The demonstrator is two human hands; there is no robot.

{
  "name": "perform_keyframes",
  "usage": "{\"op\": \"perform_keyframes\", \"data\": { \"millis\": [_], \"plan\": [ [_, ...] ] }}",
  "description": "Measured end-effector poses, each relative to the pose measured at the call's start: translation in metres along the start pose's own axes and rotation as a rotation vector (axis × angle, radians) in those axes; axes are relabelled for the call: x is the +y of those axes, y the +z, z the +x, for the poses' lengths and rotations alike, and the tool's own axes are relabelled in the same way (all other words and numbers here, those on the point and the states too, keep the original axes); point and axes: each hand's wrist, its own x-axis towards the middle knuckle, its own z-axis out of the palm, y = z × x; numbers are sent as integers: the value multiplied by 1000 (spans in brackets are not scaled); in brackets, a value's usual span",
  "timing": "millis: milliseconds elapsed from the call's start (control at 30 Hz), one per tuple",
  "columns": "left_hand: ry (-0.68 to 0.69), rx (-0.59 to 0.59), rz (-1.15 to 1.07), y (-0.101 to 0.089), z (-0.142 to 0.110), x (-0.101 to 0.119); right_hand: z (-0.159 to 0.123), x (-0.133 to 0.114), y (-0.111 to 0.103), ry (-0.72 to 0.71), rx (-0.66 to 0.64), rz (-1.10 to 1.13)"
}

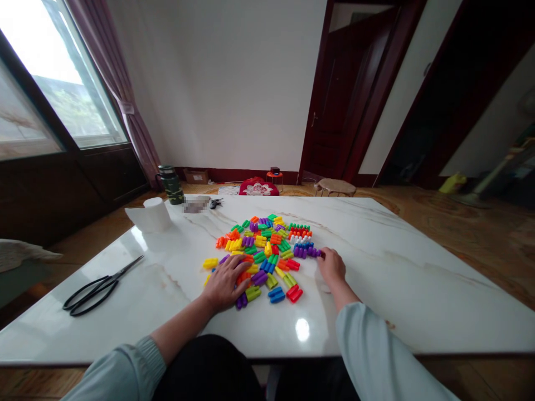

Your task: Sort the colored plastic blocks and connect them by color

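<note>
Left hand: Over the near-left side of the heap goes your left hand [228, 281], palm down, open, fingers spread across the plastic pieces [268, 249]; what sits beneath the palm is hidden.
Right hand: And there's your right hand [333, 266] at the right-hand end of the purple row [307, 253], fingers bent, tips touching the last piece; you can't tell from here how firm that grip is.
Heap: Bright colours everywhere, mid-table, right between your hands, the pieces jumbled and lying at all angles!
Rows: 6 colours lined up at the heap's right edge: green row [301, 226] farthest, then red, orange, white row [297, 240], blue row [303, 245], with purple nearest you.
Near edge: A blue piece [276, 295] and a red piece [294, 293] lie side by side on your side of the heap.
Far left of the heap: A yellow piece [210, 263] sits just beyond your left hand.
Table: White, marbled top [418, 312], and out on your left, black-handled scissors [113, 277], well apart from the pieces.
Back left corner: A white paper roll [156, 216] with its end loose, and the camouflage bottle [170, 184] upright behind it.
</note>
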Motion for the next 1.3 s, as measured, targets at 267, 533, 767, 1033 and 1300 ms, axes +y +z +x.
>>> {"op": "perform_keyframes", "data": {
  "millis": [267, 533, 767, 1033, 1300],
  "plan": [
    [-4, 7, -12, -1, 0, 1, 5, -4, 9, -4, 51, 89],
    [2, 6, -16, -2, 1, 2, 4, -6, 3, -13, 51, 116],
    [4, 1, -18, -3, 1, 2, 4, -8, 5, -23, 49, 156],
    [-11, -7, -13, -2, 0, 3, 8, -4, 15, -28, 48, 204],
    [-15, -1, -20, -4, 1, 4, 7, -5, 19, -12, 41, 210]
  ]
}}
